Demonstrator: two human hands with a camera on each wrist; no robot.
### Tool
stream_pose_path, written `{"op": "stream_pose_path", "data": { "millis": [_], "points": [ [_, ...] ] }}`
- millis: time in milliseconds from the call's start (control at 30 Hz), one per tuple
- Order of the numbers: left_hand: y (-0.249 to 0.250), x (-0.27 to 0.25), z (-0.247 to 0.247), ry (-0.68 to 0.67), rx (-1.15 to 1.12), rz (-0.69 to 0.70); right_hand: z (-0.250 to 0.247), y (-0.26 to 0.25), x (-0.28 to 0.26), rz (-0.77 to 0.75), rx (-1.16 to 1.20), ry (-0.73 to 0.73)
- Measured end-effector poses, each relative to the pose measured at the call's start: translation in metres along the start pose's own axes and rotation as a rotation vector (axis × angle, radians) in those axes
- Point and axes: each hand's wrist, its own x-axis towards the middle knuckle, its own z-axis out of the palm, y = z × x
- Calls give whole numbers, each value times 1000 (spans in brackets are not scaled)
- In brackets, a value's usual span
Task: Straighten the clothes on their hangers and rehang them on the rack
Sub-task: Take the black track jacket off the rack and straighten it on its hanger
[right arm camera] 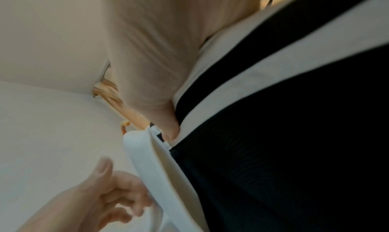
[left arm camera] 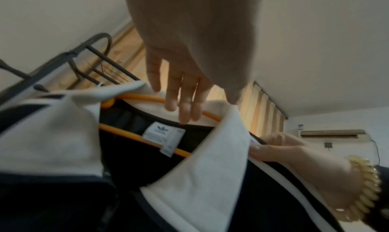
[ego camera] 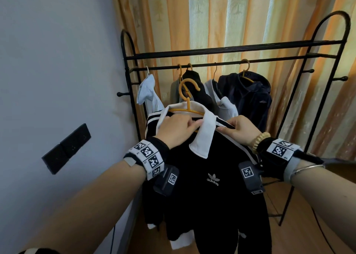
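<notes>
A black adidas shirt point(ego camera: 208, 169) with a white collar point(ego camera: 204, 136) hangs on an orange hanger point(ego camera: 187, 99), held in front of the black rack point(ego camera: 212, 64). The hanger's hook is free in the air below the rail. My left hand point(ego camera: 194, 122) pinches the collar at the neck; its fingers point(left arm camera: 185, 109) lie over the hanger's arm, thumb outside the collar. My right hand point(ego camera: 225, 127) grips the shirt's striped right shoulder point(right arm camera: 242, 85), its thumb pressed on the fabric and its fingers hidden underneath.
Several garments hang on the rail: a light blue one point(ego camera: 147, 89) at left, dark and pale ones in the middle, a navy jacket point(ego camera: 248, 97) at right. A grey wall with a black switch panel point(ego camera: 67, 148) stands close on the left. Curtains hang behind.
</notes>
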Motion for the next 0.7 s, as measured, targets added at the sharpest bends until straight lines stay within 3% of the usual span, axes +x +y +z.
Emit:
{"op": "stream_pose_path", "data": {
  "millis": [67, 267, 333, 400, 467, 567, 633, 700],
  "points": [
    [8, 4, 11, -130, -53, 10, 4, -5, -2, -5, 2, 9],
    [14, 3, 23, -57, -124, 245, 3, -7, -6, -19, 138, -26],
    [15, 1, 19, -135, -72, 301, 4, -5, -9, -16, 135, -16],
    [14, 2, 16, -284, -112, 242, 8, -3, -10, -17, 127, 26],
    [12, 2, 12, -368, -238, 95, 10, -1, -11, -11, 128, 62],
    [0, 2, 10, -159, -395, -139, 11, 0, -14, -16, 54, 61],
    [-4, 3, 11, -36, -474, -143, 14, -1, -16, -15, -6, 47],
    [-1, 4, 15, -99, -485, -91, 21, -2, -18, -15, -43, 38]
  ]
}}
